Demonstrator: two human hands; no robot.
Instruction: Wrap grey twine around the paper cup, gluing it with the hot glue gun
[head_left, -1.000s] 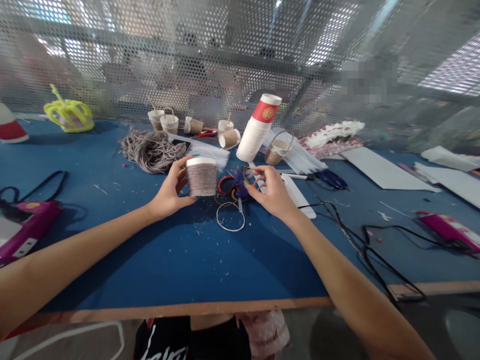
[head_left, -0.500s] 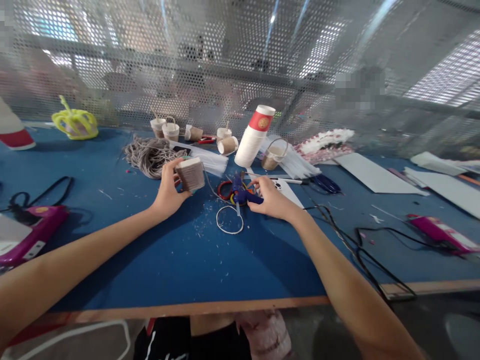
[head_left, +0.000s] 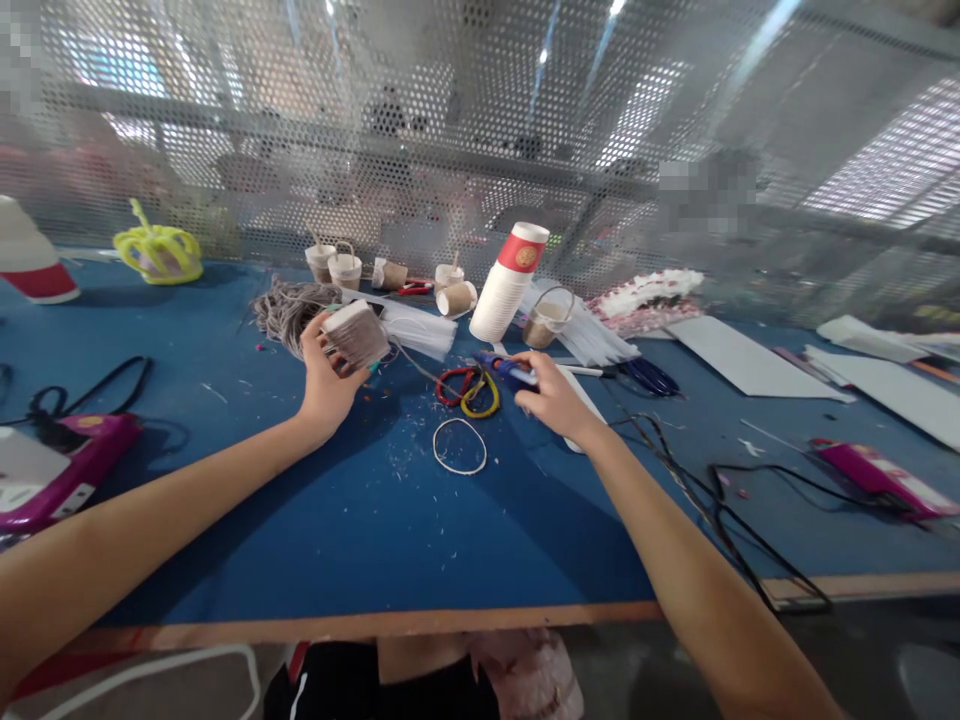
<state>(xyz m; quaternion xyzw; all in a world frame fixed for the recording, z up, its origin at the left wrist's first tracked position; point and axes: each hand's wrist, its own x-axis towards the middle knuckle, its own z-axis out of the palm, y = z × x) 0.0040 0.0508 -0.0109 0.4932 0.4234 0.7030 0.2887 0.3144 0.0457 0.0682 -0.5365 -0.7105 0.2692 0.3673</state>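
My left hand (head_left: 328, 390) is wrapped round a small paper cup wound with grey-brown cord (head_left: 358, 338), tilted and held above the table. A loose strand of that cord trails right toward red and yellow looped handles (head_left: 480, 398) lying on the table. My right hand (head_left: 553, 395) grips a blue glue gun (head_left: 507, 370), its nozzle pointing left just above those handles. A thin white ring (head_left: 459, 473) lies flat in front of them. Behind my left hand sits a heap of grey cord (head_left: 283, 308).
A leaning stack of paper cups (head_left: 501, 295), several small cord-wrapped cups and clear plastic sleeves (head_left: 420, 330) stand or lie behind. Black cables (head_left: 720, 520) run across the right side. Magenta devices (head_left: 881, 475) lie at both sides; a yellow basket-like piece (head_left: 159, 250) stands back left.
My left hand has turned the cup and drawn it slightly left. The glue gun has been lifted and swung right in my right hand, uncovering the red and yellow handles.
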